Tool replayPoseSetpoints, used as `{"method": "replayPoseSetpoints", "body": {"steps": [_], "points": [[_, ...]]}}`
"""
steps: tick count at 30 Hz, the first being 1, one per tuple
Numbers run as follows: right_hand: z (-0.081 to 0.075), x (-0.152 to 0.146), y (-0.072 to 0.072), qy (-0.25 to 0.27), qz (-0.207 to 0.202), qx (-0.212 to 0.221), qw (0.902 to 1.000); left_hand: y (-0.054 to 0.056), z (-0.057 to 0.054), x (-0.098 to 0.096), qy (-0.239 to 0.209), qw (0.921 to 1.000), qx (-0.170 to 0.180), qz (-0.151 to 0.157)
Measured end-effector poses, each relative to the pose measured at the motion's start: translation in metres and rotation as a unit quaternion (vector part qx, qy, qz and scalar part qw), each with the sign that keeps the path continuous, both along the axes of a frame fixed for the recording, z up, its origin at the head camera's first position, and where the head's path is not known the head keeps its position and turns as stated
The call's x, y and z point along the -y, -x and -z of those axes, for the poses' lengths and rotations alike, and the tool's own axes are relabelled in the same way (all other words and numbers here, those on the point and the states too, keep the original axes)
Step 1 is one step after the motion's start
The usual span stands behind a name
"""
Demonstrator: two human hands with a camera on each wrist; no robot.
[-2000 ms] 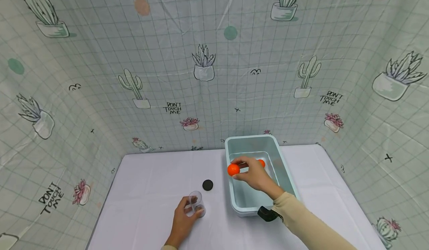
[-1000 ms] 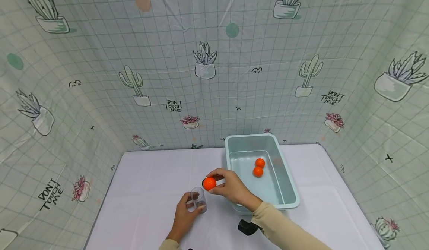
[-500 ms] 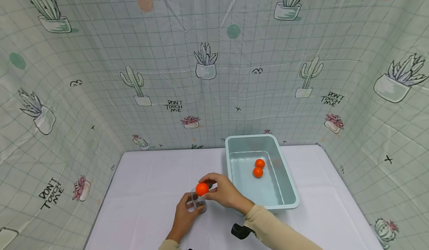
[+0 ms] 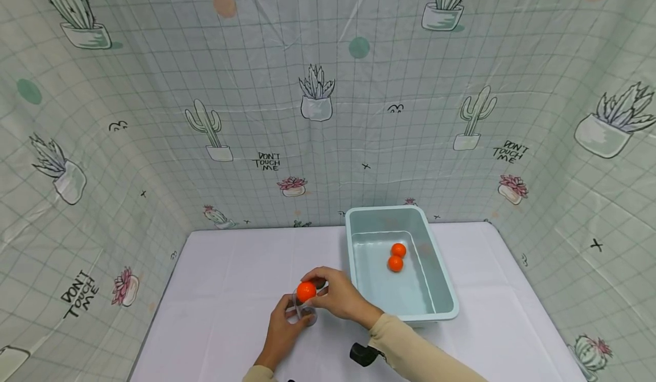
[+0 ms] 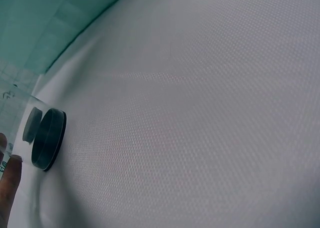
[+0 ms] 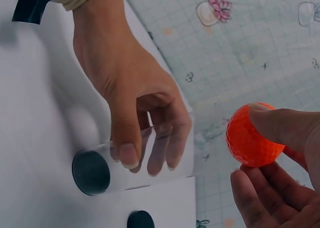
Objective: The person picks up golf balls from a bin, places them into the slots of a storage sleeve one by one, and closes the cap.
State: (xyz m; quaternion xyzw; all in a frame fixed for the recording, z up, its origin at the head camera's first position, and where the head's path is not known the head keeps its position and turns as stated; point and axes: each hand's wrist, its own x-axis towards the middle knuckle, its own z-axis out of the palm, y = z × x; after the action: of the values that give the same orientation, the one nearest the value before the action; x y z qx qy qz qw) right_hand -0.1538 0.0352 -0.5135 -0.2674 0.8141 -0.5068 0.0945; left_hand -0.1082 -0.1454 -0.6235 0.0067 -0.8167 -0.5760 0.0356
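Observation:
My left hand (image 4: 281,328) grips a clear plastic tube (image 6: 172,175), which stands on the table with its dark base (image 6: 91,172) down. Thumb and fingers wrap its sides. Between the thumb and fingertips of my right hand (image 4: 342,298) is an orange golf ball (image 6: 252,138), its dimples plain in the right wrist view. The ball is pinched just above the tube's open mouth and overlaps it in the head view. A black round disc (image 6: 141,220) lies on the table just behind the tube, partly hidden by the right hand in the head view.
A pale blue-green tray (image 4: 435,251) stands to the right of the hands. Two more orange balls (image 4: 396,263) sit inside it. Cloth printed with cacti (image 4: 316,109) hangs behind the white-covered table (image 4: 230,291) and at both sides.
My right hand has carried the golf ball left from over the tray to the tube's mouth, shifting only slightly in the last half second. The left hand keeps its grip on the tube.

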Motion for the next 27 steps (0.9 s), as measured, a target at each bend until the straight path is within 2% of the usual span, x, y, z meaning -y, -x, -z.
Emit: {"method": "replayPoseSetpoints", "body": {"steps": [15, 23, 27], "points": [[0.006, 0.005, 0.001, -0.014, -0.009, -0.005, 0.9998, -0.001, -0.001, 0.000, -0.015, 0.9999, 0.006, 0.004], [-0.002, 0.000, 0.003, 0.004, -0.004, 0.006, 1.0000, 0.000, 0.001, 0.001, -0.027, 0.9995, -0.016, 0.001], [-0.009, -0.009, 0.008, 0.019, 0.002, 0.008, 0.9998, -0.001, 0.002, 0.000, -0.019, 0.9997, -0.015, -0.004]]}}
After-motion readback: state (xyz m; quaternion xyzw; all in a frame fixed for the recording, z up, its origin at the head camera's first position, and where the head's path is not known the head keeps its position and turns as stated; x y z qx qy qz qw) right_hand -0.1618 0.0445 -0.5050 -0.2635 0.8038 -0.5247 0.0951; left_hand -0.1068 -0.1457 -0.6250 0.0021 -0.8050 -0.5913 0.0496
